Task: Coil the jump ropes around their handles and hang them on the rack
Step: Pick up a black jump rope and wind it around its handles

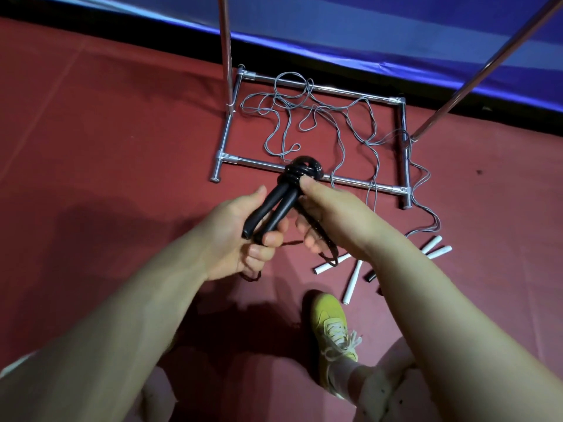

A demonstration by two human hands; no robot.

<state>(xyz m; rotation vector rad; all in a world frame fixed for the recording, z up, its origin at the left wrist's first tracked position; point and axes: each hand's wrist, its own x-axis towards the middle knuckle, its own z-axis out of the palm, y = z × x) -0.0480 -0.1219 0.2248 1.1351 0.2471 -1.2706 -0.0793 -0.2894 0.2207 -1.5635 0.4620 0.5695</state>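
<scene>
My left hand point(243, 236) grips the two black handles point(274, 208) of a black jump rope, held side by side and pointing away from me. Several turns of black rope point(301, 170) are wound around their far ends. My right hand point(329, 217) pinches the rope at the coil, and the loose black rope point(329, 254) trails down under that hand. The metal rack point(227, 56) stands just beyond, its base frame point(259, 162) on the floor. Grey ropes point(320, 117) lie tangled inside the base, leading to white handles point(435, 248) at the right.
More white handles point(352, 281) and a black handle end point(370, 277) lie on the red floor beside my right forearm. My yellow shoe point(332, 327) is below them. A blue mat point(365, 35) runs along the far edge. The rack's second pole point(487, 65) slants up at right.
</scene>
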